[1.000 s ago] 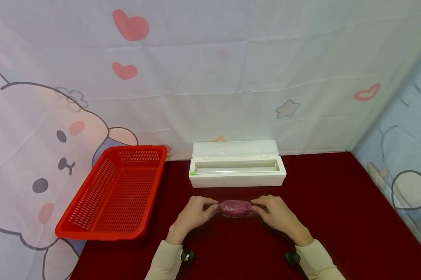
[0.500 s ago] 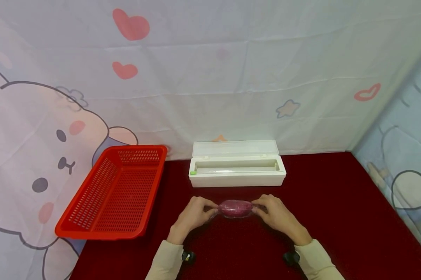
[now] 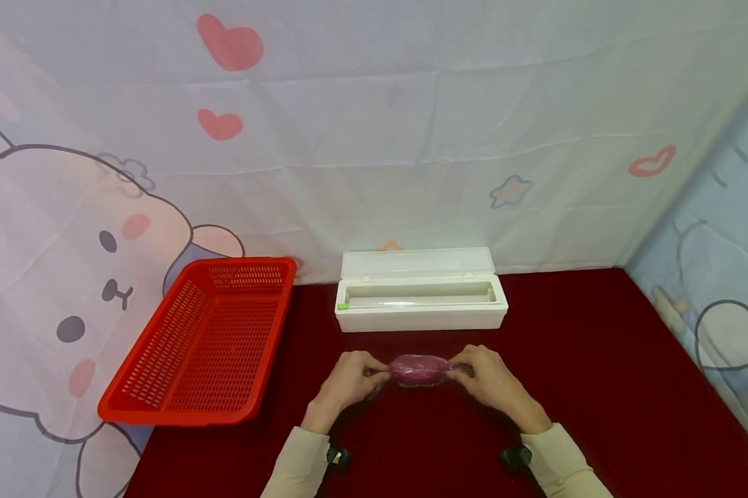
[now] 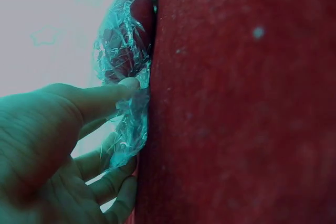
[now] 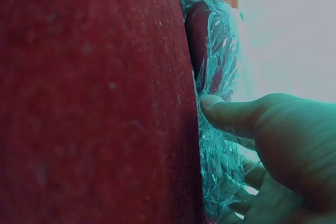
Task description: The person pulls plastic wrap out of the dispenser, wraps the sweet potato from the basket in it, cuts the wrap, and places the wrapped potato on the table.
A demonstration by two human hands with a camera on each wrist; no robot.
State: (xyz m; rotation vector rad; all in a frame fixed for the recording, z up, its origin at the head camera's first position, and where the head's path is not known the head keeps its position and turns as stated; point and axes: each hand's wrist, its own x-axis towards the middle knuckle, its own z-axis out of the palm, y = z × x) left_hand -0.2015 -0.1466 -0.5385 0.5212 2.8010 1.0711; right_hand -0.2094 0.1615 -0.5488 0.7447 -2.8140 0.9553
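Observation:
A plump, oblong purple-red thing, like a sweet potato (image 3: pixel 419 371), lies wrapped in clear cling film on the dark red cloth. My left hand (image 3: pixel 351 380) pinches the gathered film at its left end between thumb and fingers. Crinkled film (image 4: pixel 131 129) trails past those fingertips in the left wrist view. At the opposite end, my right hand (image 3: pixel 489 377) pinches the film the same way, with a loose bunch of film (image 5: pixel 215 166) under the palm in the right wrist view. The wrapped piece spans the gap between both hands.
Behind the hands stands a white cling film dispenser (image 3: pixel 420 320), its clear lid (image 3: pixel 417 263) raised and a green slider (image 3: pixel 343 306) at its left. A red plastic basket (image 3: pixel 181 418) sits to the left. A printed curtain (image 3: pixel 361 124) hangs at the back.
Both hands keep their hold on the film ends; the fingers shift only slightly, and the film at each end looks a little more bunched. The dispenser and basket stay put.

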